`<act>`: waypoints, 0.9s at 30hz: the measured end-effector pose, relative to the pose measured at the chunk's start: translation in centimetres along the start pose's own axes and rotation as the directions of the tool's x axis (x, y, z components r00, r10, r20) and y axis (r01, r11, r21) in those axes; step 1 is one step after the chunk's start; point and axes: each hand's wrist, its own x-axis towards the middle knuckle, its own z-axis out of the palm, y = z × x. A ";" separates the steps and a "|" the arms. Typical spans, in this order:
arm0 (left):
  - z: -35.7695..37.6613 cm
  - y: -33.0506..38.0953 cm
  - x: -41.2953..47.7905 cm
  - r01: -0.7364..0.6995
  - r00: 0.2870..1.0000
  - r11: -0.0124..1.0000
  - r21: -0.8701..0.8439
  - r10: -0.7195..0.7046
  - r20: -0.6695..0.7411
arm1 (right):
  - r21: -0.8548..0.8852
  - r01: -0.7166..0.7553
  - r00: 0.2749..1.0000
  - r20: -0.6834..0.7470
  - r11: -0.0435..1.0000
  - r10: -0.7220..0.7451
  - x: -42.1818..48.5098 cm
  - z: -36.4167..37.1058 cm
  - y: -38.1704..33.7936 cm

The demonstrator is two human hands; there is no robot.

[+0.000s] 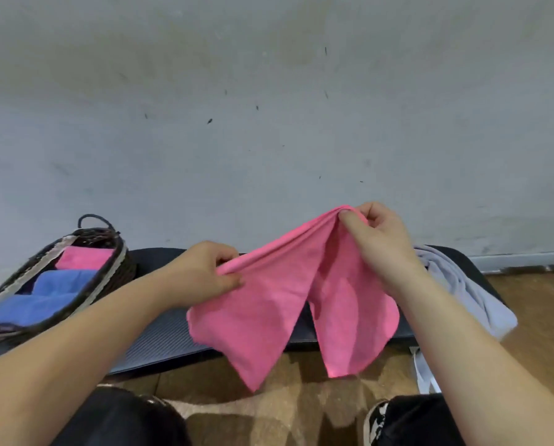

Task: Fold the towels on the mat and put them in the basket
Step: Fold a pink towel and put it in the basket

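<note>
The pink towel [279, 304] is held up over the mat's [160, 336] near edge, its top edge pinched by the left hand [205, 272] and right hand [378, 239], seemingly to find corners before folding.

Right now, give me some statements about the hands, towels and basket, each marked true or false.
1. The left hand and the right hand both grip the pink towel. True.
2. The basket is empty. False: the basket holds a folded pink towel and blue towels.
3. A pale grey towel lies on the mat. True.
4. The pink towel lies flat on the mat. False: it hangs in the air between the hands.
</note>
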 end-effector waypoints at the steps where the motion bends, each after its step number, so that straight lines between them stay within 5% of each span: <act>1: -0.3 -1.6 -0.6 0.062 0.997 0.998 -0.014 -0.063 -0.045 | -0.090 0.023 0.998 0.062 0.996 -0.018 0.0 0.7 0.3; 6: -1.9 -8.0 -4.2 0.272 0.932 0.957 -0.100 -0.288 -0.220 | -0.363 0.075 0.924 0.375 0.929 0.072 -0.5 3.1 0.9; 9: -2.0 -10.1 -6.1 0.310 0.929 0.926 -0.216 -0.343 -0.136 | -0.423 0.219 0.908 0.417 0.879 -0.025 -0.6 3.4 0.4; 11: -2.4 -10.9 -6.9 0.308 0.934 0.837 -0.453 -0.356 -0.023 | -0.361 0.281 0.889 0.448 0.889 -0.099 -0.6 3.6 0.1; 15: -3.2 -11.8 -6.3 0.276 0.932 0.635 -0.721 -0.360 0.040 | -0.257 0.176 0.832 0.555 0.950 -0.004 -1.0 5.2 0.3; 20: -3.1 -12.8 -3.5 0.412 0.895 0.664 -0.623 -0.422 0.143 | -0.458 0.164 0.859 0.502 0.874 0.102 0.6 6.5 3.5; 24: -1.6 -15.2 0.7 0.468 0.864 0.755 -0.459 -0.501 0.055 | -0.431 0.011 0.910 0.378 0.902 0.169 2.9 7.7 6.7; 27: -0.4 -16.7 4.8 0.476 0.854 0.768 -0.430 -0.520 0.015 | -0.549 0.034 0.934 0.314 0.835 0.169 5.0 9.7 9.6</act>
